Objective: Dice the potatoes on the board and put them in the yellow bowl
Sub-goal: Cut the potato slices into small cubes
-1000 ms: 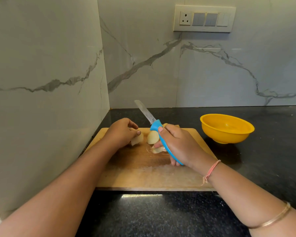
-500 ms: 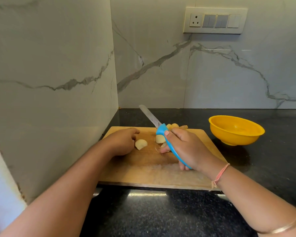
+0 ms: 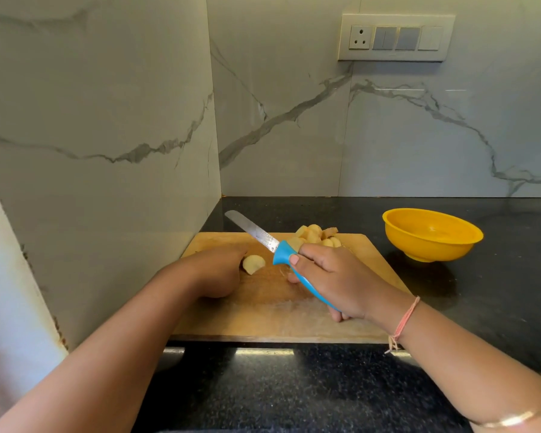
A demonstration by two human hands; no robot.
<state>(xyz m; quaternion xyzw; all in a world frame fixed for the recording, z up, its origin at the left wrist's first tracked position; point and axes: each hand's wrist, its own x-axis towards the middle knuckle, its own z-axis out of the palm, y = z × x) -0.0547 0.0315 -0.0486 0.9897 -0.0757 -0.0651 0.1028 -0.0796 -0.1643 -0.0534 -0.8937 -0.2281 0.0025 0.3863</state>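
Pale potato chunks [image 3: 315, 235] lie on wooden board [image 3: 263, 318], yellow bowl [image 3: 431, 249] beside.

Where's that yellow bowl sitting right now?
In the head view the yellow bowl sits on the black counter to the right of the wooden cutting board, beyond the right hand holding the knife.
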